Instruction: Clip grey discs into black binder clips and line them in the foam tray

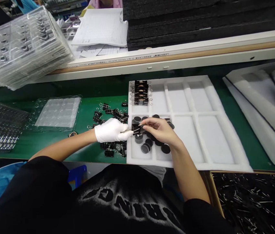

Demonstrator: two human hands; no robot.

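My left hand (pixel 114 130), in a white glove, pinches a black binder clip (pixel 136 129) by its wire handles. My bare right hand (pixel 158 129) holds a small dark disc (pixel 142 127) between thumb and fingertips, against the clip's right side. Both hands are over the near left part of a white foam tray (pixel 207 139). Several loose dark discs (pixel 145 148) lie in the tray around and under my right hand. A row of black clips (pixel 141 93) fills part of the tray's far left compartment. More binder clips (pixel 109 152) are scattered on the green table beside my left hand.
Clear plastic trays (pixel 27 45) are stacked at the back left, with more (pixel 1 126) at the left edge. A flat clear tray (pixel 56 112) lies nearby. White foam sheets (pixel 261 107) lean at right. A box of clips (pixel 256 201) stands front right. A ledge (pixel 191 53) crosses behind.
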